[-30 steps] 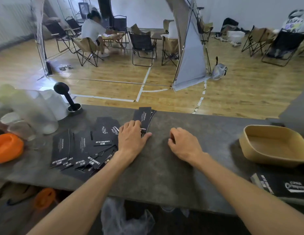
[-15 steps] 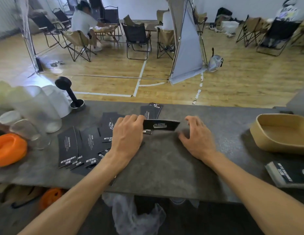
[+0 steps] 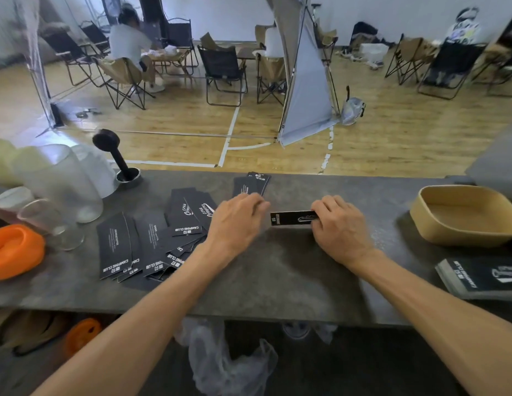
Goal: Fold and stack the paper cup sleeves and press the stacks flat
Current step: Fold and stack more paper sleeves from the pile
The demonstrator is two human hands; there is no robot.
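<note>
The right hand pinches a black folded paper cup sleeve on edge above the grey stone bench, likely to crease it. Beside that sleeve, the left hand, fingers loosely curled, holds nothing I can see, just right of the fanned black sleeves.

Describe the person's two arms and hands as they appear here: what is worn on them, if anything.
Both forearms are bare as far as the frame shows; no sleeve, cuff or glove is in view. The left hand and the right hand are bare too. No watch, bracelet or ring shows on either wrist or on the visible fingers. The upper arms lie outside the picture, so whatever is worn there cannot be told.
</note>
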